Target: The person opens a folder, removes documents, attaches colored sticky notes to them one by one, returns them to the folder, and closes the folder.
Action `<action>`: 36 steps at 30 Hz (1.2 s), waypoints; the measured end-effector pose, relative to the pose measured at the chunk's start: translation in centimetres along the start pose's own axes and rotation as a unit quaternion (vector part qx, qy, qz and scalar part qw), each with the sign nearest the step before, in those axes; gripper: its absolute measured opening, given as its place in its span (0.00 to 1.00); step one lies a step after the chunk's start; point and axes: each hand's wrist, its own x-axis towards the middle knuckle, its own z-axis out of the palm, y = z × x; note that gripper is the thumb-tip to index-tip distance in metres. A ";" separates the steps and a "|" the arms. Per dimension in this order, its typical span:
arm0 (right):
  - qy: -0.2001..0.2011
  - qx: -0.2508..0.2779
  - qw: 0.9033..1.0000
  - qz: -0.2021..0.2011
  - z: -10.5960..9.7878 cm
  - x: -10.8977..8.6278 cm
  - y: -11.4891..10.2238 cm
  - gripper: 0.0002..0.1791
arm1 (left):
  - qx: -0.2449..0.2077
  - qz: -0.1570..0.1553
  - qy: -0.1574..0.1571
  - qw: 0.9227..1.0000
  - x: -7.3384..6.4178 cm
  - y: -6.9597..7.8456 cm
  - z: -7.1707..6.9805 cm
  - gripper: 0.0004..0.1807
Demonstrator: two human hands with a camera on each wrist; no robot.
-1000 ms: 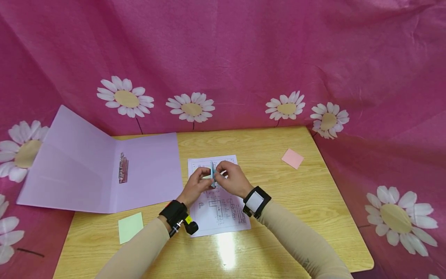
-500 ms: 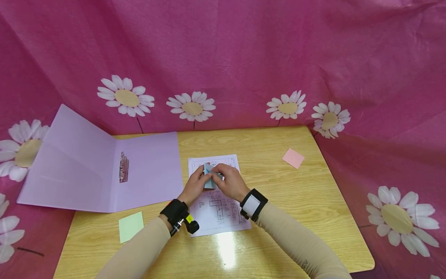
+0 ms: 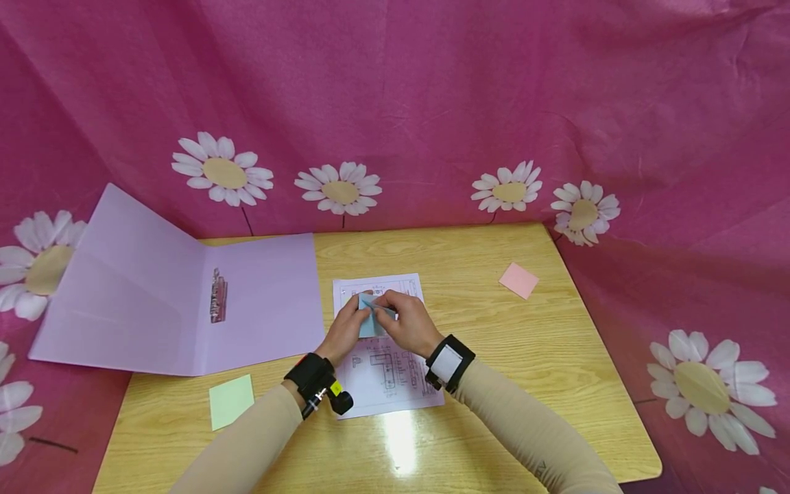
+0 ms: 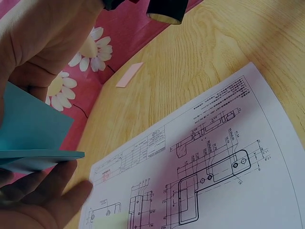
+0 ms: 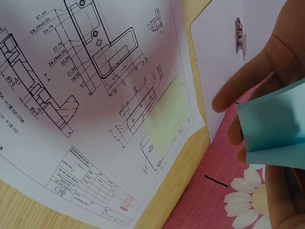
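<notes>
A pad of blue sticky notes [image 3: 366,326] is held above the technical drawing sheet [image 3: 407,394]. My left hand [image 3: 342,332] grips the pad at its left side, thumb on the near face. From the other side, my right hand [image 3: 410,324] pinches a lifted blue sheet [image 4: 35,119], which stands at an angle to the pad in the left wrist view. Both the pad and the raised sheet show between the hands in the right wrist view. On the drawing lies a pale yellow-green sticky note [image 5: 167,114], beneath the hands.
An open lilac folder [image 3: 265,302] with a metal clip [image 3: 219,298] lies at the left, its cover raised against the pink daisy-printed curtain [image 3: 395,110]. A pale green note [image 3: 231,403] sits near the left forearm; a pink note [image 3: 518,280] lies at the right on the wooden table [image 3: 524,357].
The blue pad has turned from edge-on to face up toward the head camera and shifted slightly left. My right hand has moved slightly left, still pinching; the other notes and folder stay put.
</notes>
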 end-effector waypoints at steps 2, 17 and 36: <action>-0.002 0.002 1.000 -0.001 0.0 0.0 0.0 0.03 | 0.005 0.000 -0.003 1.000 -0.6 0.9 0.0 0.25; -0.015 0.026 1.000 0.004 -0.2 0.1 -0.2 0.04 | 0.005 0.016 0.013 1.000 0.4 -1.5 0.1 0.26; -0.006 0.084 0.996 0.041 -0.2 0.2 -0.2 0.06 | 0.001 -0.002 0.029 1.000 0.7 -1.4 -0.2 0.25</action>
